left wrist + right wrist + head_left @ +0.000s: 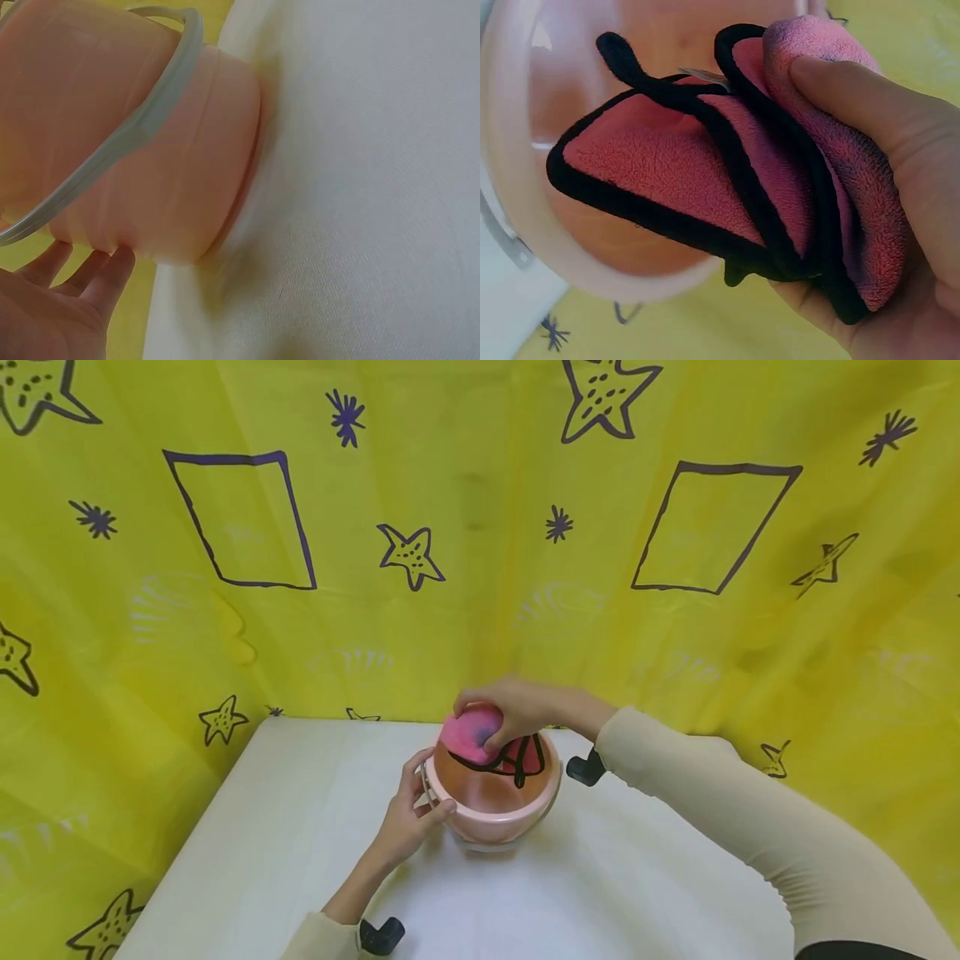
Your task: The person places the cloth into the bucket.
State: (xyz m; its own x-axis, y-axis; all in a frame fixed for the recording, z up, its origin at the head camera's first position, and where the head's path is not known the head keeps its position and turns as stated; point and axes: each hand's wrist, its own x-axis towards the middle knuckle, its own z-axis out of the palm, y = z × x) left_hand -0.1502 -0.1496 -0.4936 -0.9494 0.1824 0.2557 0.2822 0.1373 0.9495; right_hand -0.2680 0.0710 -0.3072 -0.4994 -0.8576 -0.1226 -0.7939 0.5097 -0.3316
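Observation:
A pink bucket (495, 828) stands on the white table, its mouth facing up toward the head camera. My left hand (405, 827) holds it at the left side, thumb on the rim and fingers along the outer wall. In the left wrist view, fingertips touch the bucket's wall (150, 195) below its pale handle (142, 124). Above the bucket's opening, my right hand (517, 706) grips a folded pink cloth (468, 735) with black edging. The right wrist view shows the cloth's folds (667, 165) and a black loop, with the thumb pressing on top.
The white table (315, 810) extends around the bucket. Behind and beside it hangs a yellow curtain (480, 635) printed with dark stars and frames. Black wrist mounts sit on both arms, the right one (585, 768) close to the bucket's right side.

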